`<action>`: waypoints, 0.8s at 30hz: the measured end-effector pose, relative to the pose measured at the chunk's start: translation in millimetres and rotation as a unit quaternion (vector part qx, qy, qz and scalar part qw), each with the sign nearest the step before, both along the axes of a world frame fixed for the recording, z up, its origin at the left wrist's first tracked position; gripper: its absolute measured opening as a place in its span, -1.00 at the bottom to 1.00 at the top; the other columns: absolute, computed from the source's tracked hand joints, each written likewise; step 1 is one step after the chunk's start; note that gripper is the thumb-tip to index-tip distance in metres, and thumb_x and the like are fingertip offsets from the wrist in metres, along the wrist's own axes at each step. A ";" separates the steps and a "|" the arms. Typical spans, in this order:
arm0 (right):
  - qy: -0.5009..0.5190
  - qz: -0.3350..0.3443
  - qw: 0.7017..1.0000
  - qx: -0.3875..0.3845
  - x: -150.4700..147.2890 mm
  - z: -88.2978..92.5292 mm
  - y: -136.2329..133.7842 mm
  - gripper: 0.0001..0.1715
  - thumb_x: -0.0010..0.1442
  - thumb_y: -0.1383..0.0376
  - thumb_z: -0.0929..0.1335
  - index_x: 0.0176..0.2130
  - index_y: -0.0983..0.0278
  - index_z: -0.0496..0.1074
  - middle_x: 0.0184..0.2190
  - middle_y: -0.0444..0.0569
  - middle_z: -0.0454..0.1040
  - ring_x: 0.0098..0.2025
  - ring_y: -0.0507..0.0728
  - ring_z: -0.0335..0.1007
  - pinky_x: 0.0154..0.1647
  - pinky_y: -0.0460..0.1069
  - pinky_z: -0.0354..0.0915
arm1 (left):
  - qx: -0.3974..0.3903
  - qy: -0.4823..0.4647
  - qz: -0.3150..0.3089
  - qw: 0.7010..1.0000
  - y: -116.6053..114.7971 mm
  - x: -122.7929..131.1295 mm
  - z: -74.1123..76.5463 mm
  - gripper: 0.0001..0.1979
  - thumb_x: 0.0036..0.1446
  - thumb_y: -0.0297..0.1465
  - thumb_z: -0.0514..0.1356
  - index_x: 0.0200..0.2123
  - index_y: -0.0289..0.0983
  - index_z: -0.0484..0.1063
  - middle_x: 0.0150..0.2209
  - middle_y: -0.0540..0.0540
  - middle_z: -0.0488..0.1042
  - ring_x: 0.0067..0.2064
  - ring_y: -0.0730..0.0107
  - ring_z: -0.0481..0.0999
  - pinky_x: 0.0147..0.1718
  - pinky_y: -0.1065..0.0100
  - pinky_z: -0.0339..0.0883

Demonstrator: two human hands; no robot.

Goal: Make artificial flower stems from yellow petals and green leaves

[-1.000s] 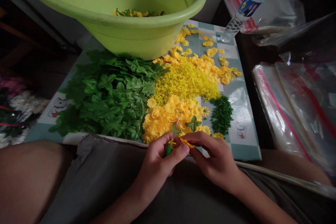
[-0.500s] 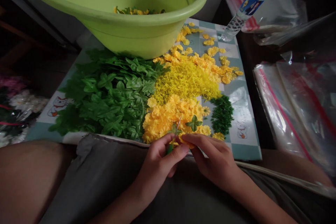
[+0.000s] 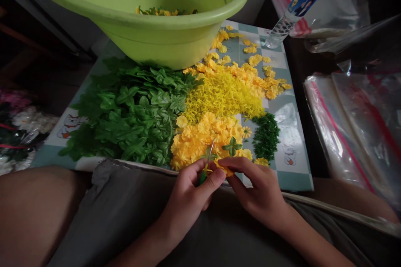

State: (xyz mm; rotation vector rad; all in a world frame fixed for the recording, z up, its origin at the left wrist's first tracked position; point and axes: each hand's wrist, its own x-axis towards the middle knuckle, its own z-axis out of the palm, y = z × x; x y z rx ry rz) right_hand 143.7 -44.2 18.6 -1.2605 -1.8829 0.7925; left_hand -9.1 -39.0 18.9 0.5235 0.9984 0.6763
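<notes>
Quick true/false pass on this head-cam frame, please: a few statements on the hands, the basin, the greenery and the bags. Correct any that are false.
1. The left hand holds a green-handled pointed metal tool. True.
2. The right hand pinches a yellow flower piece. True.
3. The green plastic basin is empty. False: green leaves and yellow flowers lie inside it.
4. The dark green sprigs lie left of the broad green leaves. False: they lie to the right of them, beyond the yellow flowers.
5. Clear plastic bags with red stripes lie to the right of the tiled-pattern board. True.
</notes>
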 end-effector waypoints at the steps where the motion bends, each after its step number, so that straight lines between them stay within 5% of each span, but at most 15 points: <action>1: 0.009 0.000 1.000 -0.009 -0.2 0.2 0.4 -0.71 0.16 0.52 0.26 -0.15 0.24 0.36 -0.32 -0.08 0.58 -0.34 0.02 0.55 -0.36 -0.16 0.44 | -0.001 0.002 0.000 1.000 0.0 0.0 0.1 -0.75 0.04 -0.20 0.29 -0.35 -0.26 0.38 -0.71 0.23 0.05 -0.70 0.67 -0.08 -0.74 0.54 -0.17; 6: 0.048 -0.007 0.998 -0.049 0.7 -2.8 -0.2 -0.72 0.15 0.51 0.26 -0.16 0.25 0.38 -0.34 -0.08 0.56 -0.32 0.03 0.55 -0.35 -0.14 0.45 | 0.011 0.036 0.000 0.999 -1.0 0.5 0.8 -0.74 0.03 -0.19 0.28 -0.38 -0.26 0.39 -0.70 0.21 0.10 -0.69 0.64 -0.01 -0.73 0.54 -0.12; 10: 0.010 0.033 0.998 -0.044 3.3 -2.7 -0.9 -0.65 0.15 0.54 0.25 -0.09 0.27 0.36 -0.25 -0.03 0.56 -0.26 0.03 0.53 -0.27 -0.12 0.43 | 0.067 0.188 0.016 0.980 -1.8 1.9 -0.3 -0.81 0.03 -0.31 0.27 -0.30 -0.28 0.45 -0.41 -0.04 0.48 -0.33 0.40 0.45 -0.38 0.45 0.31; 12: 0.004 0.060 0.995 -0.079 3.4 1.4 -0.1 -0.63 0.15 0.52 0.25 -0.05 0.28 0.34 -0.20 -0.01 0.55 -0.21 0.04 0.51 -0.21 -0.10 0.42 | 0.104 0.231 0.014 0.967 -2.1 2.8 -1.4 -0.83 0.06 -0.36 0.22 -0.25 -0.27 0.45 -0.25 -0.10 0.52 -0.15 0.30 0.47 -0.18 0.38 0.32; 17: 0.081 0.055 0.972 -0.213 -0.6 10.1 3.3 -0.83 0.22 0.34 0.30 -0.14 0.26 0.39 -0.27 -0.07 0.53 -0.25 0.01 0.49 -0.20 -0.13 0.40 | 0.176 0.219 -0.036 0.959 -4.7 3.6 -1.4 -0.88 0.15 -0.37 0.10 -0.29 -0.26 0.40 -0.30 -0.07 0.49 -0.22 0.33 0.46 -0.21 0.37 0.31; 20: 0.069 -0.018 0.973 -0.219 4.4 5.9 7.5 -0.84 0.27 0.29 0.26 -0.30 0.28 0.40 -0.44 -0.10 0.50 -0.41 0.00 0.46 -0.41 -0.15 0.36 | 0.177 0.234 -0.052 0.955 -6.7 3.0 -0.3 -0.88 0.17 -0.35 0.08 -0.35 -0.25 0.35 -0.40 -0.02 0.40 -0.34 0.39 0.39 -0.38 0.43 0.28; 24: 0.055 -0.217 0.963 -0.152 22.9 -1.7 18.2 -0.82 0.24 0.24 0.29 -0.32 0.30 0.39 -0.52 -0.09 0.50 -0.47 0.04 0.49 -0.46 -0.12 0.36 | 0.201 0.234 -0.020 0.951 -2.5 0.3 -3.6 -0.81 0.19 -0.33 0.07 -0.46 -0.24 0.29 -0.51 0.06 0.25 -0.47 0.48 0.26 -0.50 0.49 0.18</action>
